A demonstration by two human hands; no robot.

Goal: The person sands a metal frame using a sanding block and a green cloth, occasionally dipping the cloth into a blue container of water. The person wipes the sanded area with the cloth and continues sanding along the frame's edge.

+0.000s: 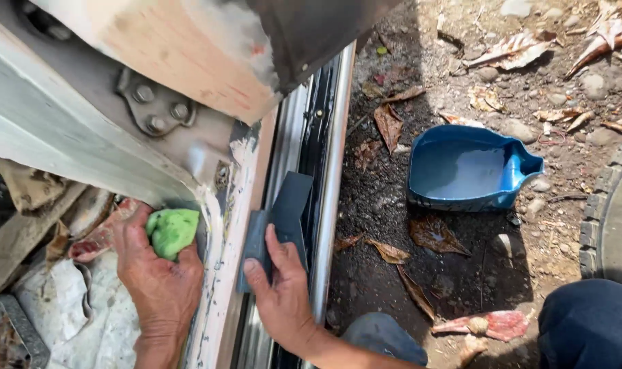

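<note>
**Sponge and sanding sheet against the worn panel**

Closest to us, we are pressing our left hand (157,280) on the scuffed white panel (222,225), fingers curled tight around a green sponge (172,231) that is touching the panel's edge just below a bolted metal bracket (154,104). Moving right, we are laying our right hand (283,294) flat, fingers holding a dark grey sheet (283,212) against the panel beside a chrome rail (330,205). Further right, a blue plastic basin (469,167) is sitting on the leaf-strewn dirt, well apart from both hands. At the far right edge, a tyre (615,212) is showing.
</note>
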